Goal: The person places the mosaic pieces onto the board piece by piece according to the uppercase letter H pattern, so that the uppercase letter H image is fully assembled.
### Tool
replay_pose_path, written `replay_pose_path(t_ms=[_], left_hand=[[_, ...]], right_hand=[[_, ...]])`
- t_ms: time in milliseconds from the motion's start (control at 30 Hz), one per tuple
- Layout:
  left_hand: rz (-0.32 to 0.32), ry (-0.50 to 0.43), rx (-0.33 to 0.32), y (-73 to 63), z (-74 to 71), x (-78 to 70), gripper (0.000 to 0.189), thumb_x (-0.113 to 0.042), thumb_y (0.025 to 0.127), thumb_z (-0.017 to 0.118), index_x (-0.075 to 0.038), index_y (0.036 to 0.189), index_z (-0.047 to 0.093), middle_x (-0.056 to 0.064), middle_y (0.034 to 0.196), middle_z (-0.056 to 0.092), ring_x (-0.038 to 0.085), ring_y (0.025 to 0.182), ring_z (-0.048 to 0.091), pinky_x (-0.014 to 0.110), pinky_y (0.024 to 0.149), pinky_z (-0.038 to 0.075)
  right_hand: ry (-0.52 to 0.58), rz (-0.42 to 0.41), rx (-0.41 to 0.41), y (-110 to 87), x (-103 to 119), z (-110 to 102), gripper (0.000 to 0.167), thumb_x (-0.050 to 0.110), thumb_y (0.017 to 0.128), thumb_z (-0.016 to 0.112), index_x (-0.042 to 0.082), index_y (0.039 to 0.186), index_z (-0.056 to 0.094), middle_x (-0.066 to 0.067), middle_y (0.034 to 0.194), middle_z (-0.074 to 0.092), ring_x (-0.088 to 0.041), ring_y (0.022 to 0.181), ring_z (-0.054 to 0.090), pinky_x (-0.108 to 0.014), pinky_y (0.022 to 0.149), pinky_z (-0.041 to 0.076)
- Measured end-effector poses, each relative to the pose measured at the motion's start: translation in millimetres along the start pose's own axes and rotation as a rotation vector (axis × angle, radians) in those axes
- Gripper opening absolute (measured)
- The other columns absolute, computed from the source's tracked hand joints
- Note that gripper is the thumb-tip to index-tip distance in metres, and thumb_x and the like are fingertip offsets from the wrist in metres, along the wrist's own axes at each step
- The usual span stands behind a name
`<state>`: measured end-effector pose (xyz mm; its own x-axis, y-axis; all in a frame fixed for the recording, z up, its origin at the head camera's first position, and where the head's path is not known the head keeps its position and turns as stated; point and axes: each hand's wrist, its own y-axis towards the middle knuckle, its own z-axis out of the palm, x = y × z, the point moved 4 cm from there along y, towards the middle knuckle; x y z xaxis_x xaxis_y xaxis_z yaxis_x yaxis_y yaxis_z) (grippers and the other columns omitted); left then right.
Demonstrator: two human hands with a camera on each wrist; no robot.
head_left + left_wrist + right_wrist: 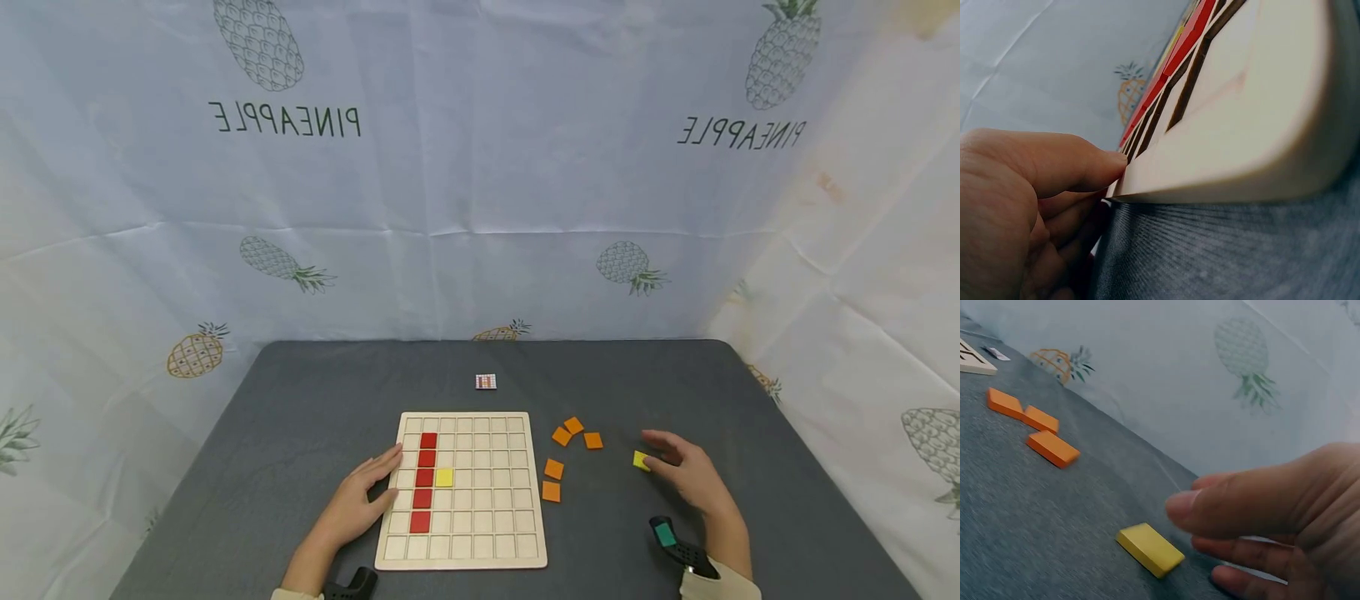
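A pale wooden grid board (483,547) lies on the table, with a column of several red tiles (424,477) and one yellow tile (444,477) in its cells. My left hand (352,503) rests at the board's left edge, thumb and fingers spread and touching the rim. In the left wrist view the thumb (1079,164) lies against that edge. To the right, my right hand (692,477) hovers beside a loose yellow tile (641,461). The right wrist view shows this yellow tile (1150,549) flat on the table, just apart from the thumb, with nothing in the fingers.
Several orange tiles (551,492) lie scattered between the board and my right hand. A small patterned card (486,382) sits behind the board. The dark grey table (337,375) ends at a hanging pineapple-print cloth (480,183).
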<state>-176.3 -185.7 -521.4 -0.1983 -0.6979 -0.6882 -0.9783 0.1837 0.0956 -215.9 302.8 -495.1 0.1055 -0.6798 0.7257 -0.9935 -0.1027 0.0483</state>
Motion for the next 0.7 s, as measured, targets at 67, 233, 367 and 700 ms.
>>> replay_pose_path(t_ms=[67,233,367,700], left_hand=[[0.008,0.004,-0.003,-0.3,-0.2,0.3,0.055,-0.014,0.085,0.066,-0.005,0.137,0.051,0.002,0.146,0.045,0.028,0.136,0.041,0.048,0.114,0.025],[0.013,0.009,-0.005,-0.4,-0.3,0.7,0.055,-0.014,0.085,0.067,-0.006,0.137,0.051,0.002,0.146,0.046,0.028,0.135,0.041,0.048,0.114,0.025],[-0.001,0.007,0.001,-0.1,0.2,0.3,0.055,-0.014,0.085,0.066,-0.007,0.138,0.051,0.002,0.146,0.045,0.027,0.136,0.041,0.048,0.115,0.025],[0.007,-0.018,0.006,-2.1,-1.9,-3.8,0.054,-0.016,0.087,0.065,-0.006,0.138,0.05,0.002,0.146,0.044,0.028,0.136,0.039,0.049,0.115,0.025]], right_hand=[[-0.005,0.027,0.018,-1.3,-5.5,-0.9,0.046,0.018,0.088,0.066,-0.002,0.129,0.055,-0.022,0.127,0.058,-0.037,0.112,0.057,-0.028,0.087,0.053],[-0.009,0.039,0.05,-3.4,-9.4,0.0,0.043,0.015,0.083,0.071,-0.002,0.122,0.06,-0.02,0.119,0.062,-0.03,0.104,0.059,-0.024,0.08,0.052],[-0.04,0.018,0.04,-2.8,-7.9,1.5,0.036,0.01,0.081,0.072,0.0,0.116,0.065,-0.016,0.112,0.062,-0.027,0.098,0.059,-0.026,0.076,0.051],[-0.087,0.088,0.031,0.9,-5.1,6.0,0.032,0.007,0.084,0.069,-0.001,0.114,0.066,-0.016,0.107,0.061,-0.026,0.092,0.059,-0.037,0.075,0.052]])
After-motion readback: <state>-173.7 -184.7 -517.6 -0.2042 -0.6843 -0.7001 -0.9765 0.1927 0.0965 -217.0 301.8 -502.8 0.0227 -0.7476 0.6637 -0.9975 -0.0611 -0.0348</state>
